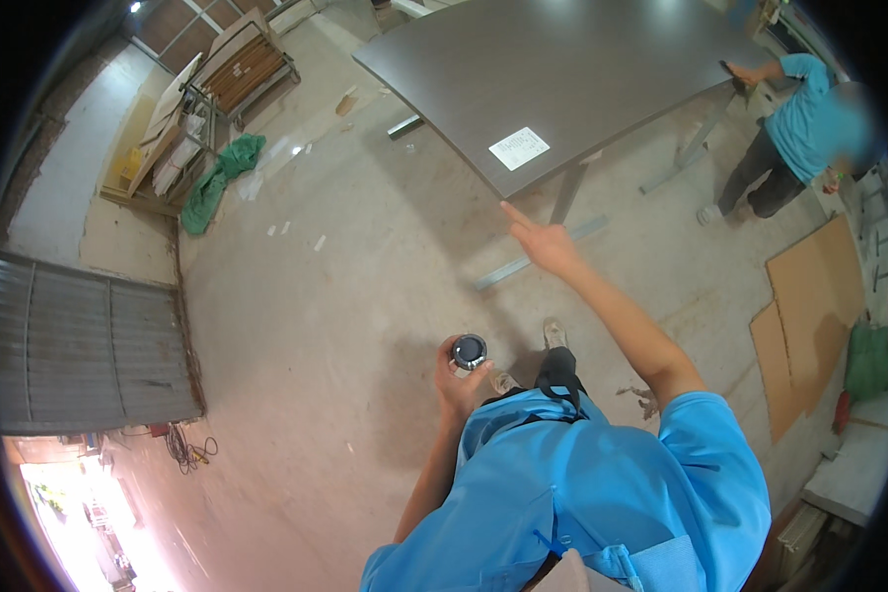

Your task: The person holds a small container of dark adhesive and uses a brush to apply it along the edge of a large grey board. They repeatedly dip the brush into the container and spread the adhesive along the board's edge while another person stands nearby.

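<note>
My left hand (452, 387) is low in front of my body, its fingers wrapped round a small round dark canister (470, 351) with a pale, shiny rim; I cannot make out its exact kind. My right arm reaches forward. At its end my right hand (548, 244) has the index finger stretched out to the near corner of a large dark-grey tabletop (572, 79), touching or almost touching it. That hand holds nothing visible. On the tabletop by this corner lies a white printed sheet (519, 149).
A co-worker in a blue shirt (809, 118) stands at the right, one hand on the table edge. Metal table feet (541, 253) reach across the floor. Cardboard sheets (809, 316) lie at right. Far left are a loaded rack (242, 74), a green cloth (217, 183) and coiled cables (189, 449).
</note>
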A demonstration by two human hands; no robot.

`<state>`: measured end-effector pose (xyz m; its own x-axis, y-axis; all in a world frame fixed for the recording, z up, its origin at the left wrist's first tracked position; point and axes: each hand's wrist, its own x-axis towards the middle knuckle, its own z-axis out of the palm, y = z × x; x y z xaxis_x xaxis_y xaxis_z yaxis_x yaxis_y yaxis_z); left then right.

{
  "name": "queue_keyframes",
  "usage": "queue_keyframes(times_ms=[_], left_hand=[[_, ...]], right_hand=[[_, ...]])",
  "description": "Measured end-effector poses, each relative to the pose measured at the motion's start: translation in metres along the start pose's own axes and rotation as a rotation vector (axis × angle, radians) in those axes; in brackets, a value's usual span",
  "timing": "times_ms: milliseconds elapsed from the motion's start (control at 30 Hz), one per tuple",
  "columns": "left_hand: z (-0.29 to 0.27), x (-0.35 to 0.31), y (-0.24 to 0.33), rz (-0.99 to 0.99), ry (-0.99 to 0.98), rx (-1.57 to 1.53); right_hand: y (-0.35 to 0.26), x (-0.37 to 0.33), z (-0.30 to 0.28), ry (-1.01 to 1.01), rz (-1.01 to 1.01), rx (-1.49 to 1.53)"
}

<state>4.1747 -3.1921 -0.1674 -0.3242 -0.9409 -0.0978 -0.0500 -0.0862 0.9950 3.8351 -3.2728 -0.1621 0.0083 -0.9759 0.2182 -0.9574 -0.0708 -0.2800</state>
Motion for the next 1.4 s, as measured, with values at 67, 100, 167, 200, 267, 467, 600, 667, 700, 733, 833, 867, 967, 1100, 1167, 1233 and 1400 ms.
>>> queue_keyframes(times_ms=[67, 100, 167, 200, 267, 467, 600, 667, 700, 733, 833, 867, 967, 1100, 1167, 1233, 1400], left_hand=[[-0.003, 0.0, -0.001, 0.0, -0.006, 0.002], [-0.005, 0.0, -0.001, 0.01, -0.01, 0.02], [-0.007, 0.0, -0.001, 0.021, 0.0, 0.02], [-0.008, 0.001, 0.0, 0.027, 0.011, 0.002], [-0.007, 0.002, 0.001, 0.027, 0.015, -0.019], [-0.005, -0.001, 0.012, 0.052, 0.026, -0.014], [-0.012, -0.006, 0.017, 0.004, 0.084, -0.021], [-0.016, -0.006, 0.015, 0.064, 0.119, 0.035], [-0.018, -0.008, 0.014, 0.026, 0.129, 0.016], [-0.021, -0.008, 0.012, 0.01, 0.141, 0.011], [-0.032, -0.011, 0.007, -0.024, 0.157, -0.007], [-0.036, -0.01, 0.005, -0.06, 0.157, 0.016], [-0.049, -0.006, -0.005, -0.008, 0.205, -0.044], [-0.071, 0.019, -0.027, -0.032, 0.254, -0.028], [-0.092, 0.042, -0.036, -0.119, 0.272, 0.066], [-0.123, 0.056, -0.036, -0.032, 0.222, 0.073], [-0.206, 0.125, -0.001, -0.031, 0.136, 0.107]], right_hand=[[0.001, -0.003, -0.003, -0.015, -0.001, -0.028], [0.001, -0.003, -0.004, -0.026, -0.002, -0.044], [-0.003, -0.005, -0.008, -0.027, -0.006, -0.047], [-0.005, -0.005, -0.01, -0.015, -0.009, -0.037], [-0.007, -0.002, -0.012, -0.005, -0.008, -0.026], [0.002, 0.003, -0.003, 0.011, -0.048, -0.064], [0.009, -0.012, 0.019, 0.064, 0.021, 0.033], [0.007, -0.027, 0.034, 0.091, 0.058, 0.071], [0.003, -0.037, 0.043, 0.086, 0.075, 0.063], [-0.001, -0.047, 0.052, 0.092, 0.104, 0.05], [-0.027, -0.078, 0.082, 0.057, 0.183, 0.195], [-0.037, -0.088, 0.093, -0.03, 0.3, 0.24], [-0.068, -0.107, 0.124, -0.119, 0.397, 0.33], [-0.095, -0.092, 0.162, -0.198, 0.464, 0.441], [-0.112, -0.066, 0.179, -0.196, 0.479, 0.511], [-0.131, -0.028, 0.196, -0.236, 0.439, 0.49], [-0.179, 0.069, 0.22, 0.051, 0.49, 0.612]])
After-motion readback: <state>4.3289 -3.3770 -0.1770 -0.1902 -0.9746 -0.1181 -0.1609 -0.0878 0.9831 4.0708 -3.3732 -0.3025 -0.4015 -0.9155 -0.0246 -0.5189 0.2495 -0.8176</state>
